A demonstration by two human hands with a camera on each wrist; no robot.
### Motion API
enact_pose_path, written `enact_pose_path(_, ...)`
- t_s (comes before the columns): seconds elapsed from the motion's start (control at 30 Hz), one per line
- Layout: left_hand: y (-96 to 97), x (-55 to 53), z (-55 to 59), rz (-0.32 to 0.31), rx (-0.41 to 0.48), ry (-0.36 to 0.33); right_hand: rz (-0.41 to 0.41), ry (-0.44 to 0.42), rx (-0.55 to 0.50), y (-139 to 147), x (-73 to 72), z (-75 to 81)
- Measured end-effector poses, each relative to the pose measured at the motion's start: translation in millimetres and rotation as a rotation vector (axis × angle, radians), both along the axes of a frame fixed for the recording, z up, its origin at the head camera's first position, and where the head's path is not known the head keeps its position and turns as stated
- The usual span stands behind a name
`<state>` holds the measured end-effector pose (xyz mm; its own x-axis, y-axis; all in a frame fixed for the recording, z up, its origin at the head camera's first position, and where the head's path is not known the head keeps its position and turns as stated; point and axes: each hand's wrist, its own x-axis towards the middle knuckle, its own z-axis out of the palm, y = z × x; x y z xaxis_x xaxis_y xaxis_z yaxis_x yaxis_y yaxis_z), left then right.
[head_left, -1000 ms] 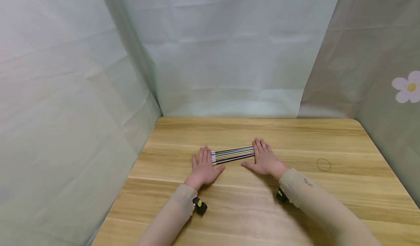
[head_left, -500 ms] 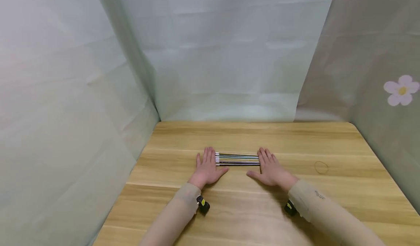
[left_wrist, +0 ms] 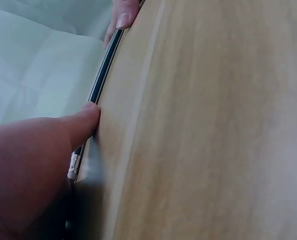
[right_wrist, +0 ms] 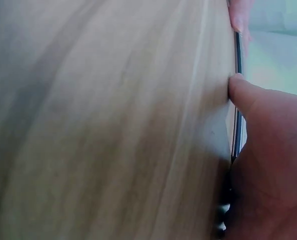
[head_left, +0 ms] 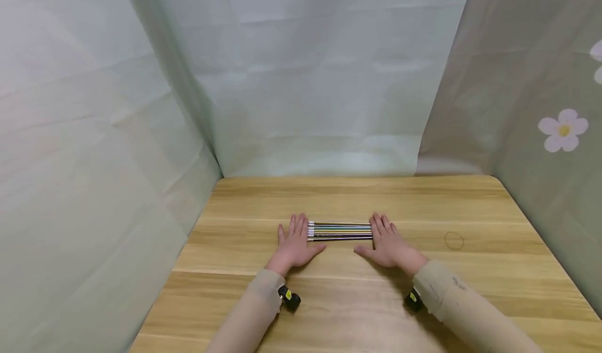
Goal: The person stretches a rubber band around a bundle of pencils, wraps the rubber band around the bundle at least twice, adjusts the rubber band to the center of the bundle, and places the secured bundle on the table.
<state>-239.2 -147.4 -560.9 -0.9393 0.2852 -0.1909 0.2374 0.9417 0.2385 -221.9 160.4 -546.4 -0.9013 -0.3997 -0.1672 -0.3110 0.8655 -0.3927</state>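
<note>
Several thin pencils [head_left: 340,231], dark, yellow and light blue, lie side by side on the wooden table in the head view. Their pale eraser ends point left. At those ends is my left hand [head_left: 292,246], laid flat with straight fingers along them and the thumb pointing right. My right hand [head_left: 389,247] rests against the opposite ends, fingers straight, thumb pointing left. A dark pencil [left_wrist: 104,70] with a silver and white end [left_wrist: 74,166] runs past my thumb in the left wrist view. The right wrist view has a dark pencil [right_wrist: 239,127] partly behind the thumb.
A thin tan ring like a rubber band [head_left: 454,241] lies to the right on the wooden table [head_left: 348,303]. Pale cloth [head_left: 310,91] hangs behind the table and along both sides, with white flowers [head_left: 563,130] on the right.
The pencil row was slanted up to the right and now lies nearly level. My right hand came toward me with its ends. Both hands stay at the ends. The head view shifted slightly.
</note>
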Motion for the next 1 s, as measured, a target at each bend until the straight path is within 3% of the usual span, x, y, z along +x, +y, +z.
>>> enact_pose_path(0.07, -2.9, 2.4, -2.0, 0.007, 0.021, 0.006, 0.005, -0.018, 0.014, -2.0, 1.9, 3.1)
enact_pose_path(0.27, -7.7, 11.3, -1.3, 0.008, 0.074, 0.022, 0.02, -0.019, -0.031, -2.1, 1.1, -9.0)
enact_pose_path(0.5, -7.1, 1.9, -6.5, -0.008, 0.131, 0.03, 0.033, -0.026, -0.084, 6.2, -1.0, 1.3)
enact_pose_path(0.63, -6.7, 1.3, 1.5, -0.008, 0.119, 0.028, 0.045, -0.022, -0.096, 6.9, -3.6, 8.6)
enact_pose_path(0.83, 1.5, 3.2, 21.9, 0.011, 0.127, 0.13, 0.076, 0.099, -0.167, 4.4, -15.7, 17.2)
enact_pose_path(1.0, 9.6, -1.9, 32.3, -0.103, 0.203, 0.156, 0.153, 0.128, -0.213, -2.2, -28.8, 19.6)
